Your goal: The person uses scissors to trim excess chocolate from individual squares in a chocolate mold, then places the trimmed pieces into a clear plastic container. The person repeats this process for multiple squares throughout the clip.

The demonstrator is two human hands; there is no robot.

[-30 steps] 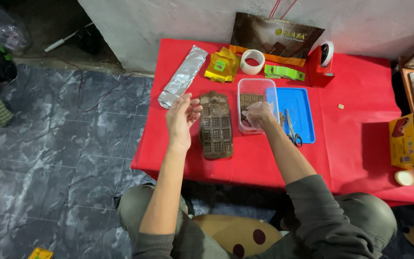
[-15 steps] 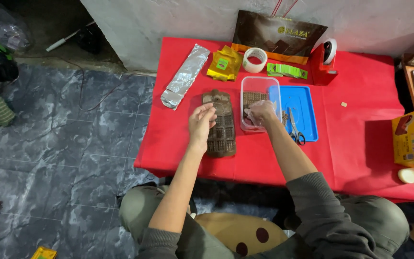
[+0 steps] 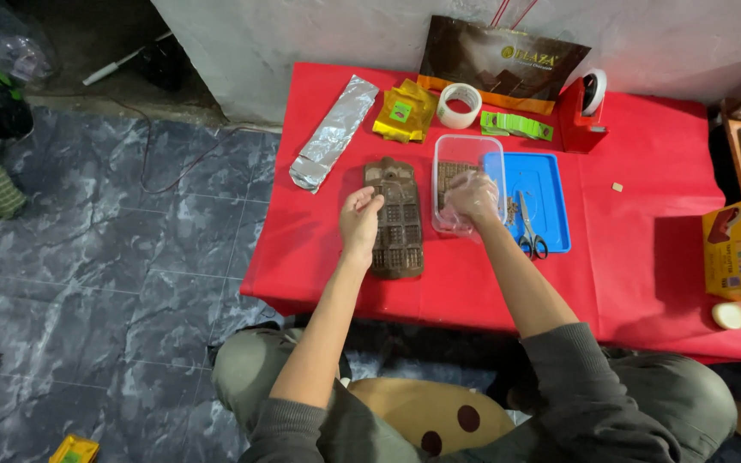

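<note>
The left hand [image 3: 359, 221] is near the middle of the frame, with its fingers curled loosely at the left edge of a brown chocolate mould [image 3: 395, 219]. It touches or almost touches the mould, and I cannot tell if it really grips it. The mould lies flat on the red surface [image 3: 645, 231], long side going up and down the frame.

The right hand [image 3: 473, 195] is just right of the mould, inside a clear plastic container [image 3: 465, 182]. This hand seems covered with a thin clear plastic film. Its fingers are bent downward toward brown pieces in the container; whether they hold a piece is not visible.

Touching the right side of the container is a blue tray [image 3: 542, 201], and scissors [image 3: 528, 230] lie on it. Above in the frame are a roll of tape [image 3: 459, 105], a yellow packet [image 3: 405, 111], green labels [image 3: 516, 126] and a red tape dispenser [image 3: 581, 116]. A dark brown bag [image 3: 499, 73] leans against the wall. A folded silver foil [image 3: 333, 133] lies at the upper left of the surface. A yellow box [image 3: 735, 249] is at the right edge.
</note>
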